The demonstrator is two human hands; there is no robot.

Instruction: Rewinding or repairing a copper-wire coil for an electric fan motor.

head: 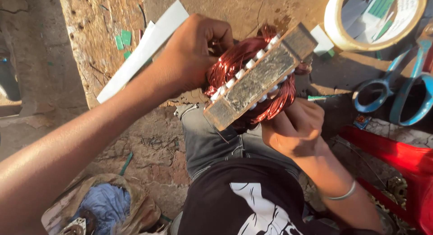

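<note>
Left hand (191,54) over motor stator (259,77), right hand (295,126) gripping beneath

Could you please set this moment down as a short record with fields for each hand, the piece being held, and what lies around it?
left hand: closed over the copper coils at the top end of the stator
right hand: grips the lower side of the stator
stator: metal core, wound with reddish copper wire, white slot liners showing, held above the lap
tape roll: upper right, on the bench
scissors: blue handles, below the roll
white strip: behind the left hand
</note>
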